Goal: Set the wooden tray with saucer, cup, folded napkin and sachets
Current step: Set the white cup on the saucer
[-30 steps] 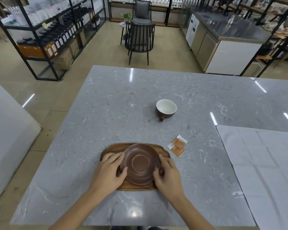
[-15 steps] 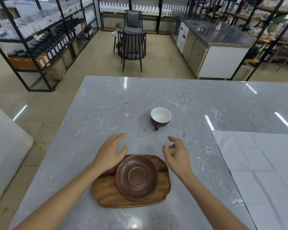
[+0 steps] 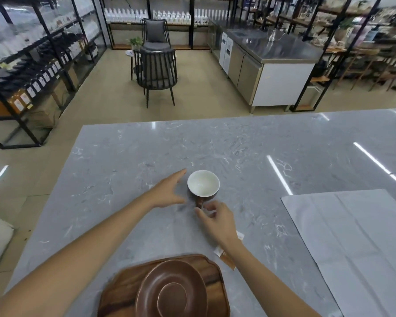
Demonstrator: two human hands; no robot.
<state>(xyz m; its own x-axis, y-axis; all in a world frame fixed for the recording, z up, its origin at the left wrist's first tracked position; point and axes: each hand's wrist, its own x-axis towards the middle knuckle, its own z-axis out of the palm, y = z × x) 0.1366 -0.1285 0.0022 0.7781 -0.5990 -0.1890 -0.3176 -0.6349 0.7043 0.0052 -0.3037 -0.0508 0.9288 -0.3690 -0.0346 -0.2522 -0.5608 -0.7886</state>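
The saucer (image 3: pixel 172 291) sits on the tray (image 3: pixel 121 291); cup (image 3: pixel 203 185) beyond, sachets (image 3: pixel 226 257) right of the tray.

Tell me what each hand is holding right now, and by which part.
Nothing yet. The left hand is open beside the cup; the right hand curls toward its handle without gripping.

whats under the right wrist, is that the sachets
Yes, the sachets lie on the table under the right hand's wrist. A white end and an orange end show on either side; the middle is covered, so their number can't be told.
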